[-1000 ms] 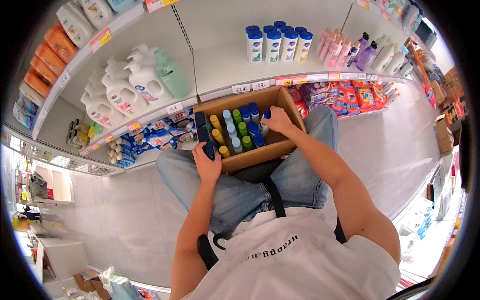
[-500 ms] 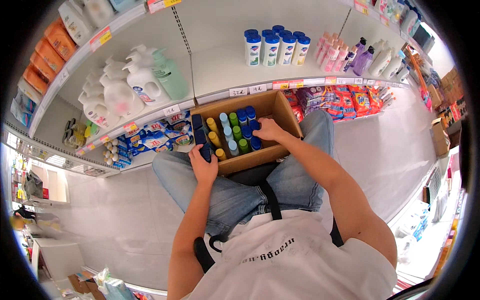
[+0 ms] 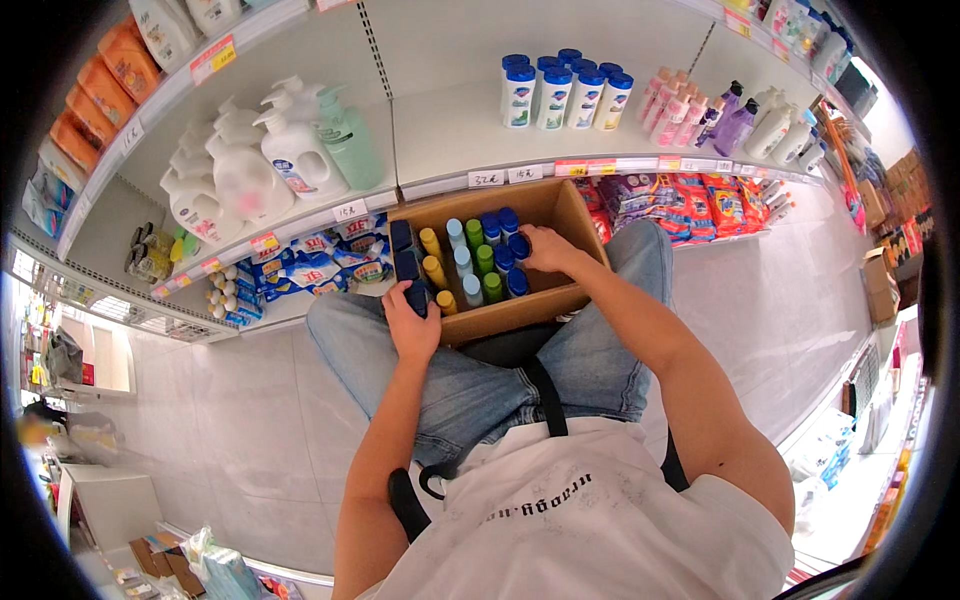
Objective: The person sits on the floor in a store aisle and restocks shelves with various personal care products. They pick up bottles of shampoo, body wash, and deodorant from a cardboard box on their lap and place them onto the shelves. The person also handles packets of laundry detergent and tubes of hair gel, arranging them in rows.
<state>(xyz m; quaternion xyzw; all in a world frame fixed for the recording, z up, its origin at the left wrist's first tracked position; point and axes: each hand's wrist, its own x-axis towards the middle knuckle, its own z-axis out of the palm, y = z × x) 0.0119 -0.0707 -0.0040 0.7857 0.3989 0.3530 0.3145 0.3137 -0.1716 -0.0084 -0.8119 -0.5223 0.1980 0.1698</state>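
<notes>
Far left: orange packs [image 3: 105, 80] on the upper shelf, the outermost ones lost in the dark lens rim. Below, white pump bottles [image 3: 302, 150] crowd together, rear ones mostly hidden; a pale green pump bottle [image 3: 348, 150] stands at their right. Under this shelf, blue packets [image 3: 305, 270], partly covered by the shelf edge.

Left hand [image 3: 412, 322]: at the near left corner of the cardboard box [image 3: 553, 208], fingertips on a dark navy container [image 3: 408, 266]. Fingers fairly close together; undersides out of sight, so cannot tell whether it grips or only rests.

Inside the box, left to right: navy containers, yellow caps [image 3: 435, 272], light blue caps [image 3: 463, 262], green caps [image 3: 484, 258], blue caps [image 3: 517, 282]. Mostly tops visible; bodies sunk between neighbours and the walls.

Right hand [image 3: 550, 250]: narrow, thumb and fingers round a dark blue-capped bottle [image 3: 519, 246] at the right of the group, inside the box. Its body cannot be made out.

Above, white bottles with blue lids [image 3: 552, 98] on the shelf, back row half hidden. Further right, pink bottles [image 3: 672, 115], then purple bottles [image 3: 737, 125].
</notes>
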